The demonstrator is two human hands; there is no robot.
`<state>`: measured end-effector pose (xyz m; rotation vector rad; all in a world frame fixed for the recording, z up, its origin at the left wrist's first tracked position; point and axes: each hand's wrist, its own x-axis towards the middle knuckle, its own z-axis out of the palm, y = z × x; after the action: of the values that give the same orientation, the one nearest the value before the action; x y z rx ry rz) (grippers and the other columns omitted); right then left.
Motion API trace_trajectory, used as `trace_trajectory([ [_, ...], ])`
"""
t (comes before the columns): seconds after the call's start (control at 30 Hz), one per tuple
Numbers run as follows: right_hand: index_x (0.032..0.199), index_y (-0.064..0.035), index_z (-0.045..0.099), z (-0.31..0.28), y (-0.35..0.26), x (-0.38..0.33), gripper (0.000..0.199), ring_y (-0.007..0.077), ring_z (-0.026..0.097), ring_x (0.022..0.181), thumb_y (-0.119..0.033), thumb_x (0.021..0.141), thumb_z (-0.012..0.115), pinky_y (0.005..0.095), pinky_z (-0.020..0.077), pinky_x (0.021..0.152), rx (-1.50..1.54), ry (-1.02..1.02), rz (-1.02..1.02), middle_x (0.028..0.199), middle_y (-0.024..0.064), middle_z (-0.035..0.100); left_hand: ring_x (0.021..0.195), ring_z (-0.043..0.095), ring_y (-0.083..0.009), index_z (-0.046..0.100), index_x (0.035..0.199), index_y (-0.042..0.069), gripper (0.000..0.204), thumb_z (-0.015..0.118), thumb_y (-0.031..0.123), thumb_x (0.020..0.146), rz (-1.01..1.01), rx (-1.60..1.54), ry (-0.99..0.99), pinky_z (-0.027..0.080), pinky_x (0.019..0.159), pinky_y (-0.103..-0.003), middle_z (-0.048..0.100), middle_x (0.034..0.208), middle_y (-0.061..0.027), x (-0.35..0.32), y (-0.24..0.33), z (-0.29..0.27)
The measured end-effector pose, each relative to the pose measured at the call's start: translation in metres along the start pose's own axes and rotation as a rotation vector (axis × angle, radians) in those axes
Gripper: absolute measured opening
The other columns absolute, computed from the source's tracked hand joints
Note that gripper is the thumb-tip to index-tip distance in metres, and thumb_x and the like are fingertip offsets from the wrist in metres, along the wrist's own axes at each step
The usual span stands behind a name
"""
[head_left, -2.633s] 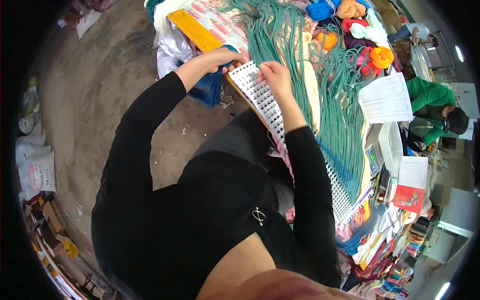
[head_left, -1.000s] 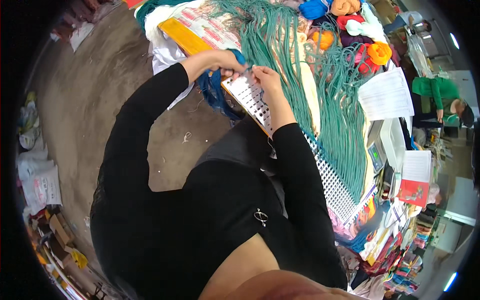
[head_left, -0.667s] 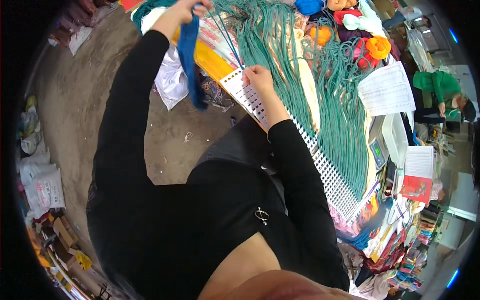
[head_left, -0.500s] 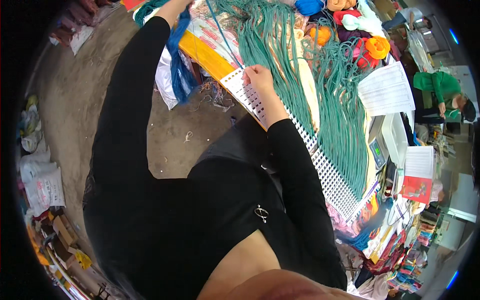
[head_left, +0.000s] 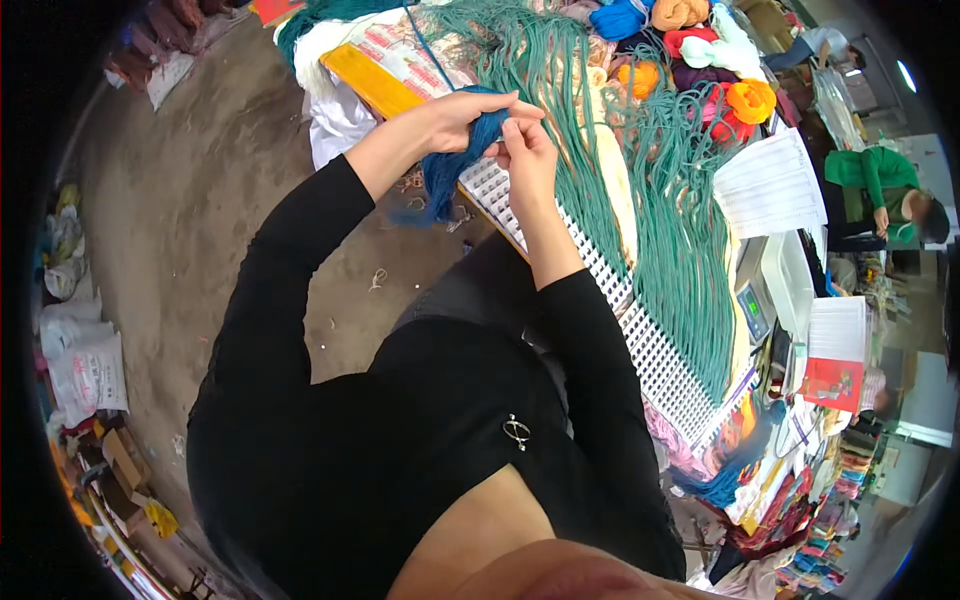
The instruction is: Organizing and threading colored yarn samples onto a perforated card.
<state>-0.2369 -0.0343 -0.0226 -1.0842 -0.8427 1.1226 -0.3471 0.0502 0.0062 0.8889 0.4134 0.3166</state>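
Note:
My left hand [head_left: 455, 120] holds a hank of dark blue yarn [head_left: 440, 180] above the table's near edge. Its fingers stretch toward my right hand, and the yarn's loose tail hangs below the palm. From the far side, one blue strand [head_left: 428, 45] runs down to this hand. Right beside it, my right hand [head_left: 530, 165] is closed in a pinch at the hank; the bit of yarn between its fingertips is mostly hidden. Below both hands lies a white strip with rows of holes [head_left: 590, 255] along the edge. Long green yarn strands [head_left: 690, 290] lie across the table behind it.
Balls of colored yarn [head_left: 750, 100] lie at the far right. Paper sheets [head_left: 770, 185], a scale [head_left: 752, 308] and a white tray [head_left: 788, 280] stand right of the strands. A person in green [head_left: 875, 185] works beyond. White sacks [head_left: 85, 375] sit on the floor at left.
My left hand has come back from the far left, bringing the blue hank next to my right hand. The right hand stays near the strip's end, still pinched.

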Motion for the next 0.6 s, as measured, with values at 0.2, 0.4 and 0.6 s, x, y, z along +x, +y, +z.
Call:
trace_trajectory([
  [0.2, 0.083, -0.0044, 0.051, 0.000, -0.010, -0.012, 0.014, 0.0114, 0.055, 0.060, -0.015, 0.091, 0.048, 0.0203, 0.0383, 0.054, 0.162, 0.041, -0.083, 0.077, 0.0058, 0.058, 0.091, 0.054, -0.0176, 0.044, 0.120, -0.005, 0.045, 0.037, 0.030, 0.094, 0.098, -0.217, -0.198, 0.048, 0.064, -0.030, 0.052, 0.114, -0.0129, 0.004, -0.001, -0.008],
  [0.4, 0.085, -0.0029, 0.048, -0.003, -0.019, -0.020, 0.014, 0.0139, 0.055, 0.058, -0.016, 0.092, 0.046, 0.0220, 0.0419, 0.054, 0.233, 0.026, -0.094, 0.075, 0.0065, 0.055, 0.113, 0.048, -0.0197, 0.041, 0.127, 0.000, 0.048, 0.035, 0.034, 0.094, 0.105, -0.218, -0.104, 0.043, 0.090, -0.036, 0.048, 0.122, -0.0126, -0.008, 0.015, 0.003],
  [0.6, 0.083, -0.0045, 0.050, -0.001, -0.025, -0.026, 0.016, 0.0121, 0.053, 0.059, -0.018, 0.091, 0.048, 0.0223, 0.0409, 0.056, 0.134, -0.028, -0.022, 0.075, 0.0045, 0.055, 0.113, 0.048, -0.0211, 0.042, 0.125, -0.001, 0.048, 0.035, 0.035, 0.094, 0.091, -0.132, -0.117, 0.043, 0.091, -0.036, 0.047, 0.122, -0.0139, -0.010, 0.017, 0.011],
])
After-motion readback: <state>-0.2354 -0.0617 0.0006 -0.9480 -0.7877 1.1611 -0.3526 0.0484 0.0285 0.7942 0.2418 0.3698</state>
